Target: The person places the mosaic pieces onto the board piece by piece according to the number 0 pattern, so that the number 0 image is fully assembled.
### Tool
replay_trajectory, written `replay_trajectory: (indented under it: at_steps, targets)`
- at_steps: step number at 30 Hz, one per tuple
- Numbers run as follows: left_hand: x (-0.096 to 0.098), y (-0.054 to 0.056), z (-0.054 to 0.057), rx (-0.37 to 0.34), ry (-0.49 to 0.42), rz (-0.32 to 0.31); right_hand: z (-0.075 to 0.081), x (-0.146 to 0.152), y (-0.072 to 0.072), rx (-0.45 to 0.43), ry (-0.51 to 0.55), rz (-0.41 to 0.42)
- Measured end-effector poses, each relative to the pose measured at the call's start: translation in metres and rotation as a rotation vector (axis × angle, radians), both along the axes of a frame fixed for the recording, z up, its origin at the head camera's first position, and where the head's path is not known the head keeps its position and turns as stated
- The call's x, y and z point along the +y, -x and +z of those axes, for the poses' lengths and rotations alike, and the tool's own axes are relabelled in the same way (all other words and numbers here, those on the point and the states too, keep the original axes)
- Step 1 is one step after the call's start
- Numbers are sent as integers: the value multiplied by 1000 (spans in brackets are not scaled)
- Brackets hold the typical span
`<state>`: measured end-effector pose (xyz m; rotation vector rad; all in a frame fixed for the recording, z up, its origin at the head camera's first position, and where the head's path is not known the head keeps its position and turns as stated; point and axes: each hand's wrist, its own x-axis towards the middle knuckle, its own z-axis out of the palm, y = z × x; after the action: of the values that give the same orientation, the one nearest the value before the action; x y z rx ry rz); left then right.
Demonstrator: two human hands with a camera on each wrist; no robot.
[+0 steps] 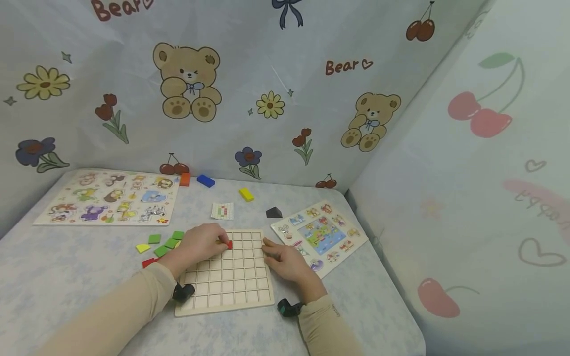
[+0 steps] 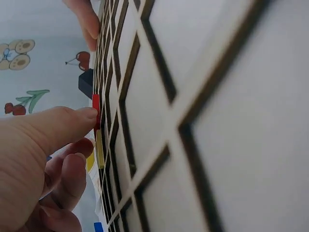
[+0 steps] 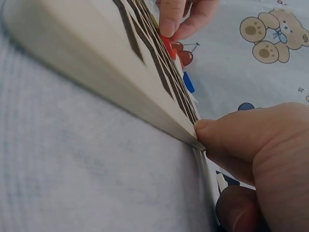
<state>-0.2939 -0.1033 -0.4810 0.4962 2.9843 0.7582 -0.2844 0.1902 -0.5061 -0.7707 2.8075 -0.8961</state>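
A pale wooden grid board [image 1: 227, 272] with square cells lies on the table. Over its upper part, my left hand [image 1: 200, 244] holds a small red square tile [image 1: 229, 244] at the cells, thumb tip on it. A yellow tile [image 2: 100, 150] sits in the grid beside the red one, partly hidden by the hand in the head view. At the board's right edge, my right hand [image 1: 287, 259] pinches the rim, thumb on top; its other fingers are partly hidden. Left of the board lie several loose green tiles [image 1: 171, 243], a yellow piece [image 1: 143, 248] and red tiles [image 1: 148, 262].
An animal puzzle board [image 1: 102, 198] lies at the back left, another picture puzzle [image 1: 322, 235] to the right. Behind the grid are a small pattern card [image 1: 222, 211], an orange block [image 1: 184, 179], a blue block [image 1: 206, 181], a yellow block [image 1: 246, 194] and a black block [image 1: 273, 212].
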Motion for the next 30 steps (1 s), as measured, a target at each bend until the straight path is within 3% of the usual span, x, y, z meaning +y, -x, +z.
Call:
replay_trajectory:
  at_steps: [8,11,14,18,21,26,30]
  targets:
    - [0,3,0,-32,-33,17,0,1,0,-9,16,-4]
    - [-7,-4,2,-23,-68,28,1,1,-1,-7,12,2]
    - [-21,-17,14,0,-93,66,1,0,-1,4,5,8]
    - [-56,-37,33,46,-69,146,2,0,-1,12,-16,10]
    - [-90,-49,36,54,-43,212,3,0,0,16,-29,12]
    - [-147,-67,23,12,-49,346,3,0,0,10,-33,8]
    - [-174,-75,5,-10,-90,427,2,0,0,-1,-31,0]
